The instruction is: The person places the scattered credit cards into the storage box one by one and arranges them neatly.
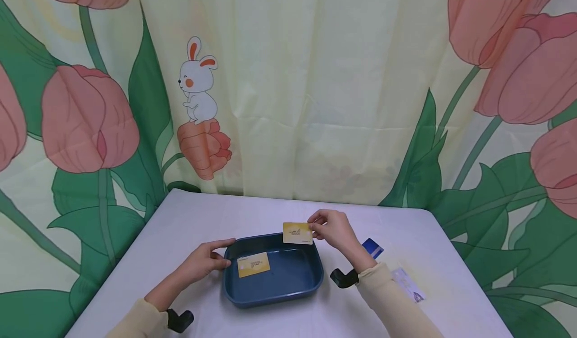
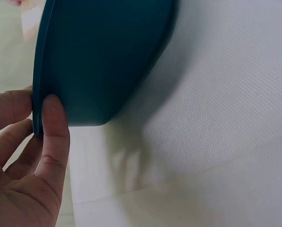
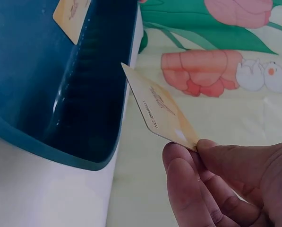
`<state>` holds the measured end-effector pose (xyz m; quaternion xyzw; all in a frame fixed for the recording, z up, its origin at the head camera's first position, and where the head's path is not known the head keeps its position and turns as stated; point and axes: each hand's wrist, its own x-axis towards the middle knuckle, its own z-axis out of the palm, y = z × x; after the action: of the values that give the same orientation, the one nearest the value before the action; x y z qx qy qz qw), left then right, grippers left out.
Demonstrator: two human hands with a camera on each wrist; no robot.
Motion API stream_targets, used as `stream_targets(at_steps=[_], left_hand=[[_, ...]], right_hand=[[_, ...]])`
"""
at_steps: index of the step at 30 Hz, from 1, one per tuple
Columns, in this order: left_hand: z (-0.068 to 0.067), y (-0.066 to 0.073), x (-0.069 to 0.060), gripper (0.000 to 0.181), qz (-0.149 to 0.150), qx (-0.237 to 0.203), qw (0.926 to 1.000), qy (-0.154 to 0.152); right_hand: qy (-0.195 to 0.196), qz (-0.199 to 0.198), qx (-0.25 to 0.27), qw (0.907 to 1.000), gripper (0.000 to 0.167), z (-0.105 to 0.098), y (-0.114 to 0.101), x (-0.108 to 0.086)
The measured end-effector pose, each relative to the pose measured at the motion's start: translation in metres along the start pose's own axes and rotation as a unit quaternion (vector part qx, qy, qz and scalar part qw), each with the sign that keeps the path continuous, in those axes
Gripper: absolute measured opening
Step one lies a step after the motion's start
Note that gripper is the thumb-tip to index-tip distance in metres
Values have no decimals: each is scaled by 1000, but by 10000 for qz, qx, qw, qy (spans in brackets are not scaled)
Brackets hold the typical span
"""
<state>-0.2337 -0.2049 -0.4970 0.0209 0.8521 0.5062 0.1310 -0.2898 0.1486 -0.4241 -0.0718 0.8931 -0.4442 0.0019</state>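
Note:
A dark blue tray (image 1: 288,275) with raised walls stands on the table. At its left side my left hand (image 1: 205,264) pinches the rim; the left wrist view shows the thumb on the outer wall (image 2: 89,71) and fingers across the edge. My right hand (image 1: 331,228) holds a yellow card (image 1: 297,233) by one edge between thumb and fingers, above the tray's far right corner. In the right wrist view that card (image 3: 155,106) is tilted and shows a printed number. Another yellow card (image 1: 254,265) lies inside the tray, towards the left.
To the right, a blue card (image 1: 372,248) lies on the white tablecloth (image 1: 252,323), partly behind the right forearm. Nearer me is a pale card (image 1: 408,284), partly covered by the right sleeve (image 1: 392,298). A curtain (image 1: 315,102) printed with tulips and a rabbit hangs behind the table.

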Motion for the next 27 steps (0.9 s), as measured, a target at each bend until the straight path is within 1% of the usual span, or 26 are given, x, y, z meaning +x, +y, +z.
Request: stream_targets(at_steps=[4,7,11,14,19,27], left_hand=[[-1,1,0,62,-6,60,10000,23],[-1,2,0,62,43,105,9999,-3],[-1,2,1,63,98,152,9998,-24],[-1,2,1,62,106,98,9999,9],[-1,2,1,61,110,-63,9999,93],[-2,0,0,61,228,-130,9996,-41]], right_hand=[[-32,-19,-27,10000,5,3,2,-2],[-47,-5,-100,9999,5,7,3,-4],[-115,43,-56,9999,5,11,3,-6],[-176,24,-32,9998,5,13,2,-7],[-341,-141,-61,9993,5,18,-2,-10],[-635,-273,-15,9976,4,29,-8,-18]])
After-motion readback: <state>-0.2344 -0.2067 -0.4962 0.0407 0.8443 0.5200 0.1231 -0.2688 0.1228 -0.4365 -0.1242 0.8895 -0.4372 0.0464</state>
